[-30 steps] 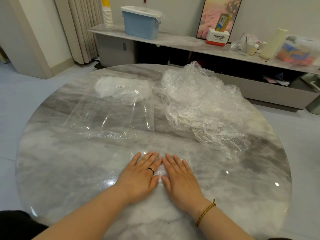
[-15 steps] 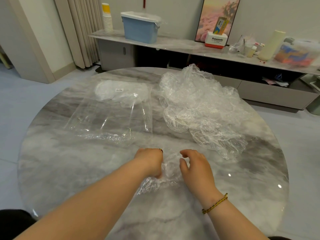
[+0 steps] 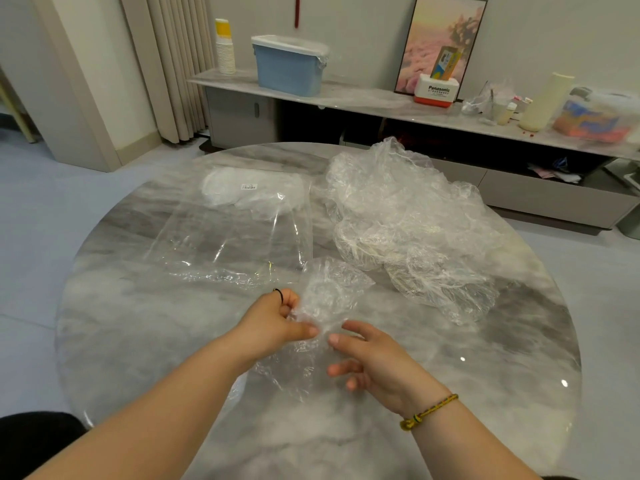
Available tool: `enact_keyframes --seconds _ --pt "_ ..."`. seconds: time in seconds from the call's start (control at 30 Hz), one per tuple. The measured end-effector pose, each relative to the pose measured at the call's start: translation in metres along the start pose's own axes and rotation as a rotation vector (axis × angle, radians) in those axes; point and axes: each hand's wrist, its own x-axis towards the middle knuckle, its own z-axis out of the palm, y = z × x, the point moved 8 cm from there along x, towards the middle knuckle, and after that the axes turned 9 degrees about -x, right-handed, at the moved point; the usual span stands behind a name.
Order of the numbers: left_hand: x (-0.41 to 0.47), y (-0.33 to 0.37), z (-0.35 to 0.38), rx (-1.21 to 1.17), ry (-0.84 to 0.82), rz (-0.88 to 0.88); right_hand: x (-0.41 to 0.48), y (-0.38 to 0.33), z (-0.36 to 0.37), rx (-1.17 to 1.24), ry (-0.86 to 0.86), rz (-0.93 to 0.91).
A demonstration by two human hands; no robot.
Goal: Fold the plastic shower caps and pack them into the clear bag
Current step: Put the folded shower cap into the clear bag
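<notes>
One thin, crinkled shower cap [image 3: 329, 292] is held up, bunched into a loose strip and pinched near its middle by the left hand [image 3: 273, 323]. Beyond it to the right, the pile of shower caps [image 3: 408, 223] sits heaped and unfolded. The clear bag [image 3: 235, 244] lies flat on the left, with folded caps [image 3: 242, 192] showing white at its far end.

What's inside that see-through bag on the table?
A white bundle, likely folded caps, lies at the far end of the bag, with a small label. The rest looks empty; the table shows through. How many caps cannot be seen.
</notes>
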Motion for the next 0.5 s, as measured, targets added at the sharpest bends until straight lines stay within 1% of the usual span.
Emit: enact_keyframes --seconds 0.03,0.1,0.23,0.3,0.33,0.4,0.5 --pt "-0.003 0.0 -0.001 -0.001 -0.004 0.012 0.002 -0.004 0.005 0.054 0.006 -0.033" --pt "-0.007 0.004 -0.004 -0.011 -0.003 0.045 0.005 -0.013 0.011 0.079 0.021 -0.112" --pt "-0.015 0.024 -0.017 -0.141 0.024 0.124 0.002 -0.04 0.013 -0.005 0.09 -0.315" --pt "-0.018 0.038 -0.023 -0.137 0.028 0.2 -0.003 -0.058 0.01 -0.148 0.148 -0.459" --pt "-0.021 0.046 -0.026 -0.095 0.033 0.241 -0.005 -0.067 0.008 -0.25 0.182 -0.54" --pt "-0.026 0.055 -0.03 0.018 0.055 0.311 -0.012 -0.08 0.009 -0.432 0.218 -0.703" --pt "-0.033 0.053 -0.029 0.194 -0.001 0.362 -0.026 -0.086 0.015 -0.691 0.255 -0.95"
